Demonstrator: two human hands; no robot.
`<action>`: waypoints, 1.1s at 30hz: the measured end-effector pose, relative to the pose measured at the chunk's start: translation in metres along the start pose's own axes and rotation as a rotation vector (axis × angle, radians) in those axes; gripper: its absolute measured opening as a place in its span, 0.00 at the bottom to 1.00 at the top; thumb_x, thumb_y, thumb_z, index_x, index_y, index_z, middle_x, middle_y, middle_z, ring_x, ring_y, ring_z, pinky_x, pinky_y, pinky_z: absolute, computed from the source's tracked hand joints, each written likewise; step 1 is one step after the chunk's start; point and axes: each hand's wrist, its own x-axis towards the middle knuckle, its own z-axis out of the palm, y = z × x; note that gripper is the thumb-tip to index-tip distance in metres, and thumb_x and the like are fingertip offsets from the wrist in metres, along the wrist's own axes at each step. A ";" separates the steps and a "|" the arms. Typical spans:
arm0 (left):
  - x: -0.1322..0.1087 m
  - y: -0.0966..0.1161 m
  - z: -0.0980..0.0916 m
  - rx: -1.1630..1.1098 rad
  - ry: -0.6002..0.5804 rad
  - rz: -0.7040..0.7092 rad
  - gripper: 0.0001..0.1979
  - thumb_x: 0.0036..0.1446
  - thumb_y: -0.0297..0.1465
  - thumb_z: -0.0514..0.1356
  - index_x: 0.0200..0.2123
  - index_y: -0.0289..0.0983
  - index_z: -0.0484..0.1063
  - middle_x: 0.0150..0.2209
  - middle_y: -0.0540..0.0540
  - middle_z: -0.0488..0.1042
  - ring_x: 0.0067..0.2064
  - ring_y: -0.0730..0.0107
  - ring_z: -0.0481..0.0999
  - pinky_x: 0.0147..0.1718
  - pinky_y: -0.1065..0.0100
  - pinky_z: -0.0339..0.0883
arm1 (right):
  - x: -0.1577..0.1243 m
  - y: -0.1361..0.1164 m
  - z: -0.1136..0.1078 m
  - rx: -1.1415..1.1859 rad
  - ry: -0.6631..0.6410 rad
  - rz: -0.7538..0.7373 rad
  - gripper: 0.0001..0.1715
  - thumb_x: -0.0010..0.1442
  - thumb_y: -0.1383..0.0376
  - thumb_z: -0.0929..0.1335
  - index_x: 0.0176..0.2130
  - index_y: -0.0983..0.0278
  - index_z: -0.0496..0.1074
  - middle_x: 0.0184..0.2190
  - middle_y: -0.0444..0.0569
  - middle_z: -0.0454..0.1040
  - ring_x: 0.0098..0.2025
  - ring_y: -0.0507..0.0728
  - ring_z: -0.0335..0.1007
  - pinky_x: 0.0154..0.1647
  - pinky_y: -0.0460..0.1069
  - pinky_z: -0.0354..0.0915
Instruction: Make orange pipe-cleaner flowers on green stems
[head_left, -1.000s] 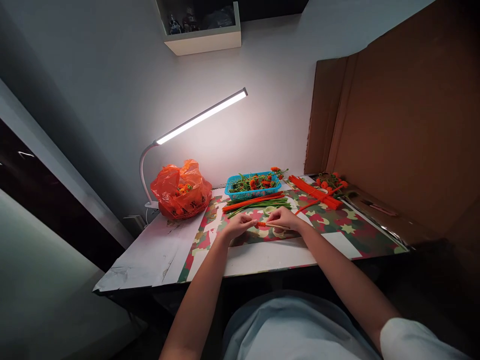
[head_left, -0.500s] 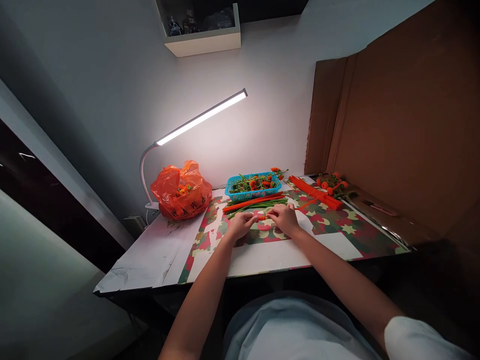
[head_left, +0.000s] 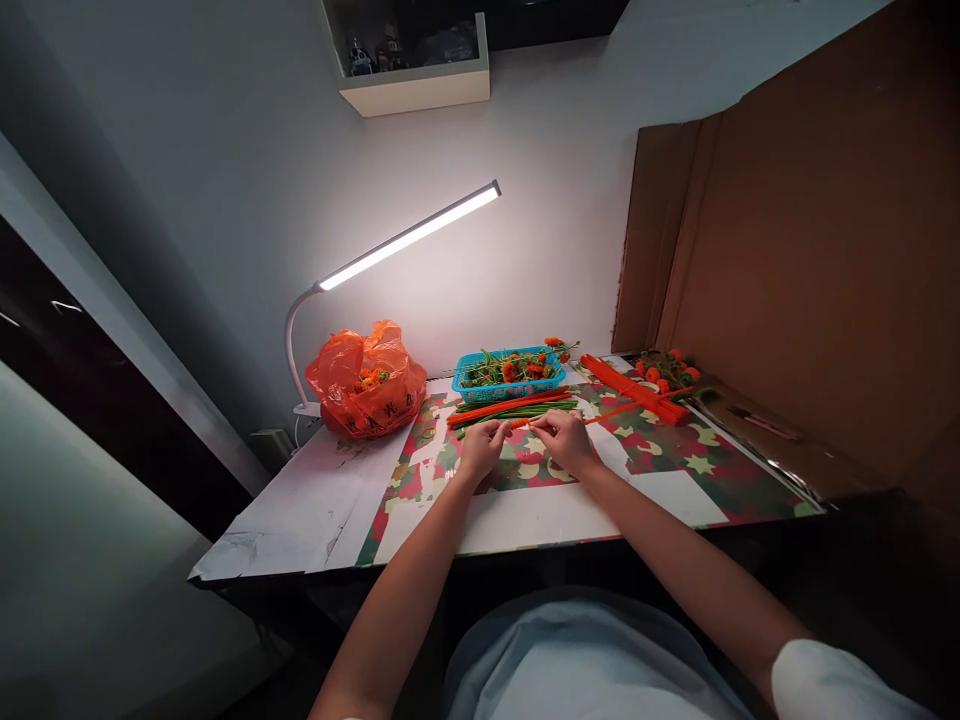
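Observation:
My left hand [head_left: 482,449] pinches the left end of a small coiled orange pipe cleaner [head_left: 519,424] just above the table. At the coil's right end, my right hand [head_left: 568,442] is closed on the same pipe cleaner with thumb and fingertips. A straight orange tail runs out past the right hand toward a bundle of orange pipe cleaners [head_left: 630,388]. Right behind the hands lie green pipe cleaners [head_left: 536,408], with more orange ones [head_left: 495,408] alongside. My fingers cover part of the coil.
A blue basket [head_left: 459,385] at the back holds orange flowers with green stems. Finished-looking orange flowers [head_left: 664,374] lie at the right, near a cardboard sheet [head_left: 795,250]. On the left stand an orange plastic bag [head_left: 367,400] and a lit clamp lamp [head_left: 409,236].
Both hands remain on the coiled pipe cleaner, and its orange tail now stretches straighter to the right. The right hand has shifted slightly left relative to the table, and the view has moved a little.

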 end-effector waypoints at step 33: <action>-0.001 -0.008 -0.030 -0.167 -0.598 -0.061 0.31 0.48 0.56 0.57 0.30 0.30 0.77 0.17 0.55 0.51 0.19 0.80 0.47 0.19 0.71 0.38 | 0.004 0.024 -0.009 0.613 -0.544 0.429 0.21 0.37 0.53 0.77 0.27 0.67 0.79 0.16 0.43 0.67 0.15 0.47 0.56 0.15 0.44 0.52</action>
